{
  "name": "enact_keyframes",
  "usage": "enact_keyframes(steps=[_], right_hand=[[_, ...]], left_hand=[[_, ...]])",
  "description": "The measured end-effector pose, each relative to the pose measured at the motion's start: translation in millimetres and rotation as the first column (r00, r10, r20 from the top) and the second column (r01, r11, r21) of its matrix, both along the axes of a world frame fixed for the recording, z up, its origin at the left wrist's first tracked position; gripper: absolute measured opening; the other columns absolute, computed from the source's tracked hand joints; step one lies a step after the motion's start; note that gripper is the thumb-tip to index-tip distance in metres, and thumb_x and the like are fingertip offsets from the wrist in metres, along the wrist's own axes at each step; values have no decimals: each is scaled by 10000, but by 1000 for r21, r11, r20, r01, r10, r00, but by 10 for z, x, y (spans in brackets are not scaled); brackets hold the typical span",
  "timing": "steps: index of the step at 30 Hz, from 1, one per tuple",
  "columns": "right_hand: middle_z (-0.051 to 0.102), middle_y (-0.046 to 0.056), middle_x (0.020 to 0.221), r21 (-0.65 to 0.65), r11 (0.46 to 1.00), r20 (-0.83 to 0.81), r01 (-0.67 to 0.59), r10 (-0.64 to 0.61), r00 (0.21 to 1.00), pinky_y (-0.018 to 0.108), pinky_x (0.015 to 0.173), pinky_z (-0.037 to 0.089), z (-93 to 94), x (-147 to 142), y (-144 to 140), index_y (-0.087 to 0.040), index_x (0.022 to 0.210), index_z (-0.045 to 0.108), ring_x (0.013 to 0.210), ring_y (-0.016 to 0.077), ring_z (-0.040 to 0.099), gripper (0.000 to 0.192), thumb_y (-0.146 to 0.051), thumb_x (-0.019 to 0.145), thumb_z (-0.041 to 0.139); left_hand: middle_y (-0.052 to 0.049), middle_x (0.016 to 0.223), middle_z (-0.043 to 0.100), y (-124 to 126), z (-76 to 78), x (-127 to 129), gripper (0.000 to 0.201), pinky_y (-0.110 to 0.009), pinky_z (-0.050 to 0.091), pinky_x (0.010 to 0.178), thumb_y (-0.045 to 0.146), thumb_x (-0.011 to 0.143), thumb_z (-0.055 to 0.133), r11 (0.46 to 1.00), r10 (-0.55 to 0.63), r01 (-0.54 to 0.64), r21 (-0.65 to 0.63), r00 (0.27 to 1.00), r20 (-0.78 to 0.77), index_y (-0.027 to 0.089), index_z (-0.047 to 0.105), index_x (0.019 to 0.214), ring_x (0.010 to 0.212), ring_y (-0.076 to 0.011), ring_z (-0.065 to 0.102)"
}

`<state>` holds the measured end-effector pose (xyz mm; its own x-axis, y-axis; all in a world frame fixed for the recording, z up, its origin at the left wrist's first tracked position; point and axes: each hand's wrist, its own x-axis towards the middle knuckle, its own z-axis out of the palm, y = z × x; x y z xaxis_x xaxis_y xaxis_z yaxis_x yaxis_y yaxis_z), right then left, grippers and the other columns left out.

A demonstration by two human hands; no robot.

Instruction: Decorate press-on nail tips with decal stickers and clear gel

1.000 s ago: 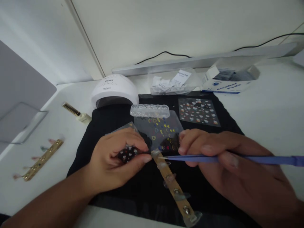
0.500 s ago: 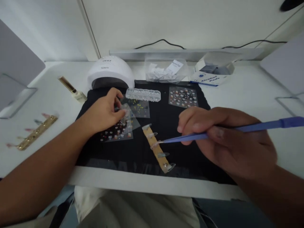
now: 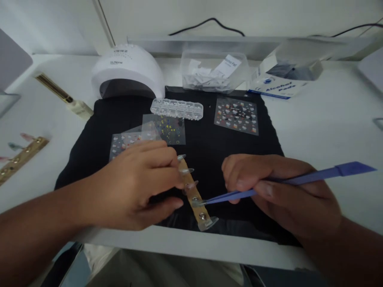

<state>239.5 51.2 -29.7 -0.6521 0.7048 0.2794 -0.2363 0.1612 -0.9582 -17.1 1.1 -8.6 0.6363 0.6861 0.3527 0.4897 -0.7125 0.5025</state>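
Observation:
A gold nail-tip holder strip (image 3: 194, 194) with several clear false nails lies on a black mat (image 3: 209, 151) near the table's front edge. My left hand (image 3: 137, 185) rests against the strip's left side, fingertips touching it near the upper nails. My right hand (image 3: 278, 191) grips blue tweezers (image 3: 287, 182), whose tips meet a nail low on the strip. Just behind my left hand lies a clear sticker sheet (image 3: 127, 140), partly hidden by it.
A white nail lamp (image 3: 127, 71) stands at the back left, a clear bead box (image 3: 176, 108) and two more sticker sheets (image 3: 236, 115) on the mat. Behind are a plastic tub (image 3: 214, 71), an alcohol pads box (image 3: 281, 81), a polish bottle (image 3: 70, 101) and a second gold strip (image 3: 18, 157) at left.
My left hand has left the sticker sheets and come down to the gold strip. The tweezers' tips moved lower along the strip. The camera tilted closer to the mat.

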Motion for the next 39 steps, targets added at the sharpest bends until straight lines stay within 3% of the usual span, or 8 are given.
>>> enact_keyframes(steps=[3,9,17,27,39], right_hand=[[696,55,682,-18,1000,24,23,-23,999,341,537,488,-5,13,-5,-222,921,803,606,187,638,183,-267,927,626],[685,68,694,-24,999,86,49,-47,995,358,548,502,16,16,-92,-238,934,803,626,203,642,184,-279,938,624],[679,54,708,-70,992,159,105,-93,983,341,556,493,53,10,-138,-246,899,797,640,193,628,183,-260,937,619],[681,60,719,-52,993,188,107,-96,978,366,561,512,35,40,-173,-255,910,793,644,207,643,200,-258,951,598],[705,60,778,-54,975,229,215,-198,953,378,599,540,72,168,-332,-303,987,774,727,224,657,186,-326,967,591]], left_hand=[[-40,801,604,-38,14,2,23,-349,375,663,140,886,653,998,-69,69,-9,995,-68,156,664,874,719,-189,496],[-39,739,585,-99,-4,68,216,-362,351,649,135,906,631,997,-76,77,6,994,-83,163,626,692,716,-196,484],[-29,704,558,-114,-71,90,289,-378,312,657,104,933,575,998,-64,63,-7,996,-67,174,626,657,724,-193,452],[-31,681,580,-90,-21,73,261,-389,294,624,107,882,619,993,-117,118,-4,983,-141,178,616,631,672,-195,446],[-28,684,560,-123,-22,58,334,-377,307,682,169,977,564,995,-89,94,39,989,-116,155,657,656,749,-197,453]])
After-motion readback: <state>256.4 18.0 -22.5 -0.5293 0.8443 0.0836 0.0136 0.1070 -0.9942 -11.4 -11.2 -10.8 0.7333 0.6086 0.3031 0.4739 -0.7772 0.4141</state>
